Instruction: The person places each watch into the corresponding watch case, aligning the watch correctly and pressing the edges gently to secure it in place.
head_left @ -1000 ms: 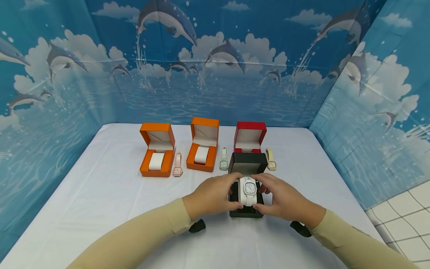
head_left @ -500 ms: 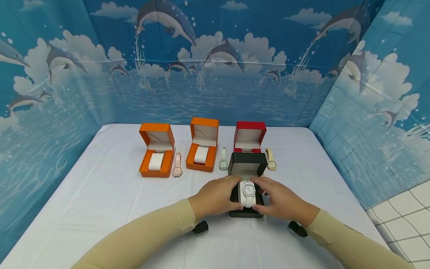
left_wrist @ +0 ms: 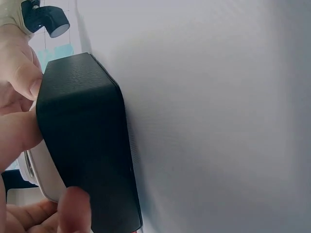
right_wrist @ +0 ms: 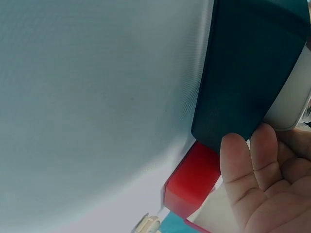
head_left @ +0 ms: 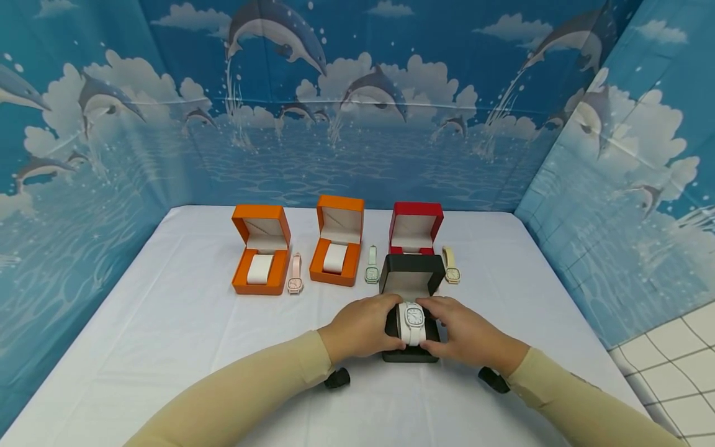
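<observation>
In the head view a white watch [head_left: 414, 316] is wrapped round a pale cushion [left_wrist: 48, 179], set in the base of an open black watch box [head_left: 411, 356]. My left hand [head_left: 364, 328] holds the cushion's left side, thumb at the near end and fingers at the far end. My right hand [head_left: 468, 329] grips the right side the same way. The box wall [left_wrist: 87, 126] fills the middle of the left wrist view, with fingertips at its rim. In the right wrist view, fingers [right_wrist: 235, 160] overlap the box's lower corner.
Behind stand two open orange boxes [head_left: 259, 289] [head_left: 341, 203] with white cushions and an open red box [head_left: 418, 209], partly hidden by the black lid. A pink watch [head_left: 295, 282], a green watch [head_left: 371, 273] and a yellow watch [head_left: 452, 273] lie on the white tablecloth [head_left: 184, 310].
The watch and cushion have sunk slightly lower into the black box, both hands moving down and a little nearer with them. Over the last half second little has moved.
</observation>
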`<state>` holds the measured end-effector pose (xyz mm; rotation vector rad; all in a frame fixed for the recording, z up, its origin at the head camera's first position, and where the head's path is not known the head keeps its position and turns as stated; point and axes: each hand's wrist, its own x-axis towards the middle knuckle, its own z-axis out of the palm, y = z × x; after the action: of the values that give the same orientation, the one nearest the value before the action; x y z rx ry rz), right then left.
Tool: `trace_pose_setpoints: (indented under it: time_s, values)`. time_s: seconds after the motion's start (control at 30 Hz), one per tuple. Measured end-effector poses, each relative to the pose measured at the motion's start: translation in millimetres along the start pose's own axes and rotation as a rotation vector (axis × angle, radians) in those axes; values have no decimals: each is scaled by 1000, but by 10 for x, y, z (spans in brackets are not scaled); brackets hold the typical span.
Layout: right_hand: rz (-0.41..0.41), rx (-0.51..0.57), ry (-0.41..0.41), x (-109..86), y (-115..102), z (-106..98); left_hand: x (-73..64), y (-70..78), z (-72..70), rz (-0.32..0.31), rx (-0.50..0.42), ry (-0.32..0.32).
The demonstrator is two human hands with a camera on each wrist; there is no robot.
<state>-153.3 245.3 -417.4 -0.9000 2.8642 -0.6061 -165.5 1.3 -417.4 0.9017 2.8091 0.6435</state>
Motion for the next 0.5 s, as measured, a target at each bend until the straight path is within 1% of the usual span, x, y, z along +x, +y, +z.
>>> trace_pose_setpoints:
  time_s: [0.13, 0.2, 0.5]
  values:
    - [-7, -40, 13, -4, -15, 1, 12, -13, 4, -24, -28, -1]
    - [-5, -49, 16, -6, -24, -1, 18, -17, 5, -25, -29, -2]
    - [34, -27, -14, -3, -35, 21, 9, -5, 5, -17, 2, -21]
